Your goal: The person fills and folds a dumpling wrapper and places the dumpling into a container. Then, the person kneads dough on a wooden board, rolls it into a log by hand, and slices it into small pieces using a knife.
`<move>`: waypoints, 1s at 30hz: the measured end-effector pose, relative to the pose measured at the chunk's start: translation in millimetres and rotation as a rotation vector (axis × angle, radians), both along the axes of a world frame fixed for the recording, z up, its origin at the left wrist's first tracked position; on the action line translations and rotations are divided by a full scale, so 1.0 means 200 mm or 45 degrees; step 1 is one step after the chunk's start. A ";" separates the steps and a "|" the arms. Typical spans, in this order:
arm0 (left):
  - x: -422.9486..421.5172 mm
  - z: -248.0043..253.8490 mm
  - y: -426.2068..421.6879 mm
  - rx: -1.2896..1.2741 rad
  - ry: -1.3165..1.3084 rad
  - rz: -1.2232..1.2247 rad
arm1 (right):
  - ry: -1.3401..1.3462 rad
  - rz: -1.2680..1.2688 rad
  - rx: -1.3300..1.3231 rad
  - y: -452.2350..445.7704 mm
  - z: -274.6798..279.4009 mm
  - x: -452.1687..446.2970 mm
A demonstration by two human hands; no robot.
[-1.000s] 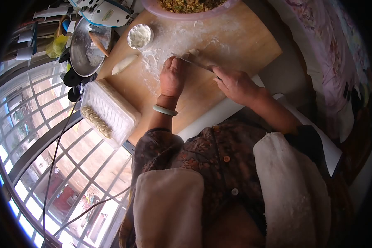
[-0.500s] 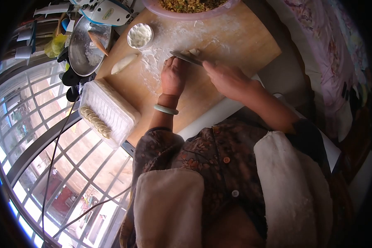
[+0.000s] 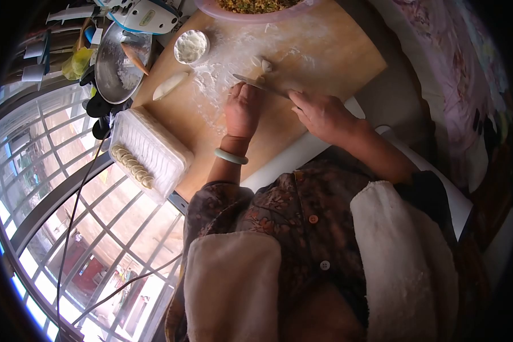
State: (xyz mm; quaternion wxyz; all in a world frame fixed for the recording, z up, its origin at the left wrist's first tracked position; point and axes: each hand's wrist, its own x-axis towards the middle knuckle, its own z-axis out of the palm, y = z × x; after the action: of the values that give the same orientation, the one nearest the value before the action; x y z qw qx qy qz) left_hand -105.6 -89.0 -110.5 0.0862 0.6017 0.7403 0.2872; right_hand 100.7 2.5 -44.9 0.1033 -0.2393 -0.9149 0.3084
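My right hand (image 3: 328, 117) is wrapped round the handle of a knife (image 3: 262, 85), whose blade points left across the wooden board (image 3: 302, 74). My left hand (image 3: 243, 108), with a pale bangle (image 3: 231, 156) at its wrist, is closed on the near side of the blade. Its fingertips are curled by the metal, and whatever lies under them is hidden. Just past the blade sit small cut pieces of dough (image 3: 265, 65). Farther left on the floured board lies a longer strip of dough (image 3: 170, 86).
A small tub of flour (image 3: 191, 47) stands at the board's far left, below a pink bowl (image 3: 256, 17) of chopped filling. At left are a metal bowl (image 3: 102, 62) with a wooden stick and a plastic tray (image 3: 179, 162) holding a row of dumplings (image 3: 132, 165).
My right hand and the knife have moved slightly right and toward me. A cut dough piece now shows apart from the blade. My left hand has barely shifted.
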 end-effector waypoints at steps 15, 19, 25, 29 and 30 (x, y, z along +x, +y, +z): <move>0.04 0.00 -0.02 0.032 0.037 -0.081 | -0.145 0.042 -0.109 -0.02 -0.02 0.01; 0.02 -0.04 -0.02 0.046 0.074 -0.115 | -0.342 0.043 -0.088 0.00 0.00 -0.09; -0.03 -0.03 -0.09 0.059 -0.055 0.082 | 0.016 -0.066 -0.149 0.02 -0.12 -0.05; -0.08 -0.06 -0.09 0.054 0.047 0.029 | 0.095 -0.010 -0.049 -0.02 -0.05 -0.06; -0.08 -0.07 -0.10 0.011 0.070 0.008 | 0.075 0.016 -0.045 -0.03 -0.03 -0.07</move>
State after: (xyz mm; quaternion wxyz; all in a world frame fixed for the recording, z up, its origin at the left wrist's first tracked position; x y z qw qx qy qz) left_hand -122.6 -108.8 -123.8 0.0621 0.6073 0.7431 0.2741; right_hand 87.1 -4.1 -50.7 0.1241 -0.2263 -0.9072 0.3321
